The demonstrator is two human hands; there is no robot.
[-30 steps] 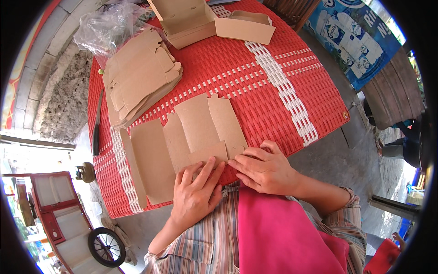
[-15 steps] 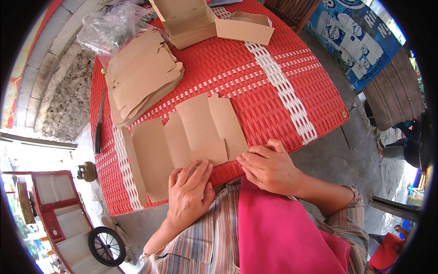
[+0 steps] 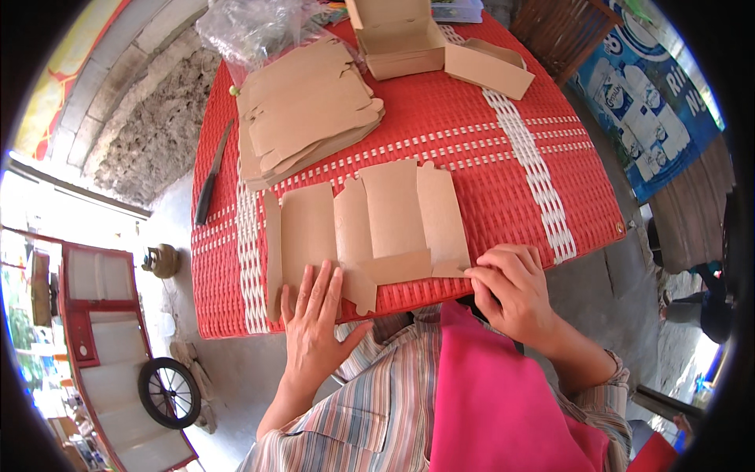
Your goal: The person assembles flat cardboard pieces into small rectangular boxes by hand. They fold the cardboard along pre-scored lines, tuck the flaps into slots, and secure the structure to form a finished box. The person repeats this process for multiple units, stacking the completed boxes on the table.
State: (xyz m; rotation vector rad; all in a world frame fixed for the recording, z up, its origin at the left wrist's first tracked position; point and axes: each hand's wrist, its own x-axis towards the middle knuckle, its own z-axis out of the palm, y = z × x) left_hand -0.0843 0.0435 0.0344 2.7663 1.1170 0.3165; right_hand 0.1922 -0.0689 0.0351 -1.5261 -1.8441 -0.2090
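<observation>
A brown cardboard box blank (image 3: 393, 208) lies unfolded at the near edge of the red woven table, its creased panels partly raised. One long flap along its near side is folded inward. My left hand (image 3: 314, 318) is open, with its fingertips resting on the blank's near left part and the thumb spread away. At the near right corner, my right hand (image 3: 515, 287) pinches a small corner flap between thumb and fingers. Just beyond the blank on the left is a stack of flat box blanks (image 3: 307, 110).
A folded open box (image 3: 401, 51) and a shallow box piece (image 3: 489, 69) stand at the far side. A clear plastic bag (image 3: 255, 31) lies behind the stack. Near the table's left edge is a knife (image 3: 212, 177) with a dark handle. The red woven table (image 3: 543, 197) has white bands.
My view has shifted, so the table sits further right. My left hand's fingers and thumb have spread, and a tab at the near edge has come into sight. My right hand stays at the corner.
</observation>
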